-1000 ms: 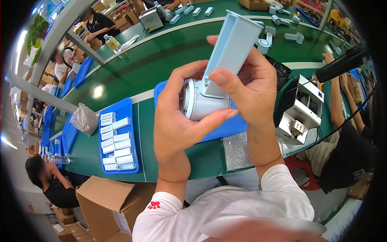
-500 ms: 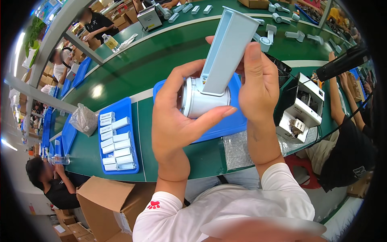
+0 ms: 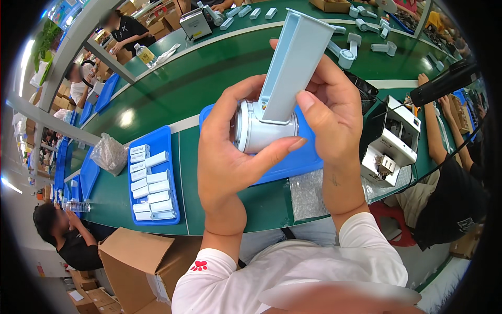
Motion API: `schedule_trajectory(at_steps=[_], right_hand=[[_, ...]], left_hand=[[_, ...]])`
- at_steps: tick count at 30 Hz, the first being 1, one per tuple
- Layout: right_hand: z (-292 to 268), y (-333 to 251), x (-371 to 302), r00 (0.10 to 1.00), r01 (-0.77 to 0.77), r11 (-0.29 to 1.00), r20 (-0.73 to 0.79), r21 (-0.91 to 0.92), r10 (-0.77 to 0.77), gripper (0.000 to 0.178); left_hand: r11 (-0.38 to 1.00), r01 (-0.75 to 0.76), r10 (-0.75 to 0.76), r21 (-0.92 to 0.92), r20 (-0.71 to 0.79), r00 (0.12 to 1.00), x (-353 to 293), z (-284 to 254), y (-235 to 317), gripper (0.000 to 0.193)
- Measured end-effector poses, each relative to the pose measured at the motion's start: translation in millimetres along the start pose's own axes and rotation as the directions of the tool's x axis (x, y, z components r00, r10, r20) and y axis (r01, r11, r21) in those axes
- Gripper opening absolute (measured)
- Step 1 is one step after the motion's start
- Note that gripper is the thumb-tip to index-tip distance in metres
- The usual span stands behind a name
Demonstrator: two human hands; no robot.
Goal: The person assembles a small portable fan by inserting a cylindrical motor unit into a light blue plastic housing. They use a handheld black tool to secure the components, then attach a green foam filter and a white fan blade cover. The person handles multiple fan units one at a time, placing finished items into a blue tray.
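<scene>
Both of my hands hold a light blue plastic housing [image 3: 295, 73], which has a round head and a long hollow handle, like a handheld fan's or hair dryer's. Around the round head curls my left hand [image 3: 222, 146], its thumb along the lower side. The handle tilts up and to the right, its open channel facing left. My right hand [image 3: 337, 118] grips it with the thumb on its right side and the other fingers partly hidden behind. Beneath the hands lies a blue tray [image 3: 280, 170], mostly covered by them.
To the left, a blue tray [image 3: 162, 137] carries several pale handle pieces [image 3: 157, 188] beside a clear plastic bag [image 3: 110, 154]. Bubble wrap [image 3: 307, 196] and a white-and-black machine [image 3: 389, 141] are at the right. Similar housings [image 3: 346, 56] lie on the far bench. Co-workers sit around.
My right thumb has slid down the handle's side, and the right hand has shifted slightly lower. The left hand and the housing stay almost still. On the far bench, some housings have moved.
</scene>
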State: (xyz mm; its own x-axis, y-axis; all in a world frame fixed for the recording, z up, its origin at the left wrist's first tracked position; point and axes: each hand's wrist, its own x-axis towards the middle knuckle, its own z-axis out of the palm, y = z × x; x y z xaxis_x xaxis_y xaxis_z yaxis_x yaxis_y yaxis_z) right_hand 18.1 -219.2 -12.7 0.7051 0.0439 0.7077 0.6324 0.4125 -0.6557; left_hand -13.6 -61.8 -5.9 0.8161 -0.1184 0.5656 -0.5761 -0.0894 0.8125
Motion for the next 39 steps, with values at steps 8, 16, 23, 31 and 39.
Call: schedule_trajectory(at_steps=[8, 16, 23, 31, 39], right_hand=[[0.4, -0.7, 1.8, 0.999, 0.004, 1.000, -0.034, -0.026, -0.005, 0.045], [-0.5, 1.2, 3.0, 0.999, -0.004, 1.000, -0.040, -0.016, 0.004, 0.044], [0.2, 0.4, 3.9, 0.998, -0.019, 1.000, -0.059, -0.003, 0.019, 0.043], [0.9, -3.0, 2.6, 0.998, -0.028, 1.000, -0.057, 0.001, 0.028, 0.043], [1.0, -0.1, 2.0, 0.999, -0.013, 1.000, -0.048, 0.014, 0.014, 0.042]], left_hand=[[0.998, 0.043, -0.044, -0.040, -0.017, 0.999, -0.4, 2.4, 1.2, 0.075], [0.999, 0.018, -0.018, 0.029, -0.015, 1.000, 1.3, 1.4, 0.1, 0.074], [0.999, 0.028, -0.028, 0.021, -0.027, 0.999, 1.3, 2.7, 1.1, 0.074], [0.999, -0.001, 0.002, 0.036, -0.022, 1.000, 0.0, 2.0, -1.1, 0.074], [0.999, 0.030, -0.030, 0.013, -0.041, 0.999, -3.0, 4.1, 2.1, 0.075]])
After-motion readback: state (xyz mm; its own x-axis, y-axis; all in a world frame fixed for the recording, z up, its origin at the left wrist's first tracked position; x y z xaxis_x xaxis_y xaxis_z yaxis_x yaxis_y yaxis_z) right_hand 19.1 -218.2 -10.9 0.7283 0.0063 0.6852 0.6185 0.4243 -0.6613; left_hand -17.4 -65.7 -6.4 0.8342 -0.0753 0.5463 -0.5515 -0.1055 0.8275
